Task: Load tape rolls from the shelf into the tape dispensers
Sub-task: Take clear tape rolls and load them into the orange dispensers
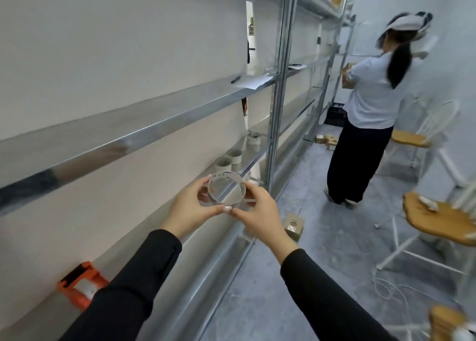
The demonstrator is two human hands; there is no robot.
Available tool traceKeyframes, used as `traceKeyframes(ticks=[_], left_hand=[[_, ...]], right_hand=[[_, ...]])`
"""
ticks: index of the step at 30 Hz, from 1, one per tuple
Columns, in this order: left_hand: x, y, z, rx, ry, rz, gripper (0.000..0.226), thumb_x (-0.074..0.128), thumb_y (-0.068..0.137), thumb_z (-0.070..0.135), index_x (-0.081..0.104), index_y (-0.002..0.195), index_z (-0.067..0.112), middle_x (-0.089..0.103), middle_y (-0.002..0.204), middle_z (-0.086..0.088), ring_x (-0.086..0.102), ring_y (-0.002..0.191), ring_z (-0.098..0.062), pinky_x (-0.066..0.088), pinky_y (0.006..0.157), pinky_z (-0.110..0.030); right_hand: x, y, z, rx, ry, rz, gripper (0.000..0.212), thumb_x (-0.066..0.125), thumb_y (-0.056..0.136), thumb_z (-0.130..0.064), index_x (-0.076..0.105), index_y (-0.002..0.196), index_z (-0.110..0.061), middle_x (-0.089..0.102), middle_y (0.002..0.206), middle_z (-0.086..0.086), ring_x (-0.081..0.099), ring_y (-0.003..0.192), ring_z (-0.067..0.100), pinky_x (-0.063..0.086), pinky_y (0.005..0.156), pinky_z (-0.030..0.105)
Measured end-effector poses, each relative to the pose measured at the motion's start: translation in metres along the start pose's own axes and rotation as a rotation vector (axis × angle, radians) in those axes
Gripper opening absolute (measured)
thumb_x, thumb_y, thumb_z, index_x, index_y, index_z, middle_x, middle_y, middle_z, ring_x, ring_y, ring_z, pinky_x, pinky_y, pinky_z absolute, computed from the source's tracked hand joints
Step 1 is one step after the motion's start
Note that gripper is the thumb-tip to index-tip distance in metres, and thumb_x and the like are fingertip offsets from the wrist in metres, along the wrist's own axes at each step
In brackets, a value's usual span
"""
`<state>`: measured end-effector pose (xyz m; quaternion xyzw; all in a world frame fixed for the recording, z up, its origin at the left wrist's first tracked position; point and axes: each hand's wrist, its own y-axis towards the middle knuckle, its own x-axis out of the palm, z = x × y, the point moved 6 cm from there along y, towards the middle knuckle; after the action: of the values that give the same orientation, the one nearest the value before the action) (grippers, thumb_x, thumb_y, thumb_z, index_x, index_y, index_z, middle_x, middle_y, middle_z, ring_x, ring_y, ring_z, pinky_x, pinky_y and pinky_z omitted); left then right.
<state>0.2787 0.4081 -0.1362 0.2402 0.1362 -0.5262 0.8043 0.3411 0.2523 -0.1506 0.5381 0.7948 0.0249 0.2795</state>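
At centre frame, you held a clear tape roll up between both hands, above the front edge of a metal shelf. Your left hand pinched its near-left rim and your right hand gripped its right side, the thumbs almost meeting below the ring. Several more rolls stood on the shelf just beyond it. An orange tape dispenser lay at lower left of the frame, well apart from the roll and partly behind your left sleeve. At upper right, a second person faced the far shelving, near two wooden-seated chairs. A small cardboard box sat on the floor.
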Motion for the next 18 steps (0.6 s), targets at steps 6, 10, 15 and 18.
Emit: traceKeyframes(ticks=[6,10,15,18], left_hand=[[0.044,0.054,0.01,0.009,-0.087,-0.042,0.065,0.091,0.055,0.023,0.062,0.112,0.032,0.066,0.085,0.013,0.061,0.075,-0.008,0.047,0.066,-0.009],[0.071,0.099,0.009,0.029,-0.132,-0.084,0.067,0.092,0.053,0.024,0.066,0.115,0.026,0.07,0.088,0.008,0.062,0.074,-0.006,0.048,0.07,-0.015],[0.107,0.154,0.01,0.059,-0.179,-0.112,0.07,0.093,0.052,0.026,0.065,0.116,0.026,0.071,0.09,0.009,0.064,0.076,-0.003,0.048,0.071,-0.018],[0.136,0.182,0.011,0.061,-0.172,-0.161,0.067,0.093,0.052,0.03,0.066,0.114,0.026,0.073,0.091,0.005,0.067,0.078,-0.006,0.053,0.073,-0.023]], right_hand=[[-0.036,0.039,0.036,0.035,-0.012,0.032,0.065,0.082,0.07,-0.034,0.056,0.129,-0.025,0.058,0.113,-0.006,0.057,0.105,0.009,0.05,0.091,0.026],[-0.057,0.071,0.053,0.028,-0.024,0.067,0.063,0.083,0.07,-0.031,0.055,0.126,-0.027,0.055,0.11,-0.012,0.055,0.106,0.008,0.046,0.092,0.021],[-0.085,0.114,0.083,0.074,-0.061,0.099,0.069,0.082,0.07,-0.034,0.052,0.132,-0.023,0.054,0.117,-0.01,0.054,0.108,0.004,0.038,0.085,0.004],[-0.103,0.134,0.11,0.129,-0.037,0.114,0.078,0.083,0.07,-0.03,0.047,0.139,-0.019,0.054,0.126,-0.006,0.053,0.113,0.003,0.037,0.084,-0.002]])
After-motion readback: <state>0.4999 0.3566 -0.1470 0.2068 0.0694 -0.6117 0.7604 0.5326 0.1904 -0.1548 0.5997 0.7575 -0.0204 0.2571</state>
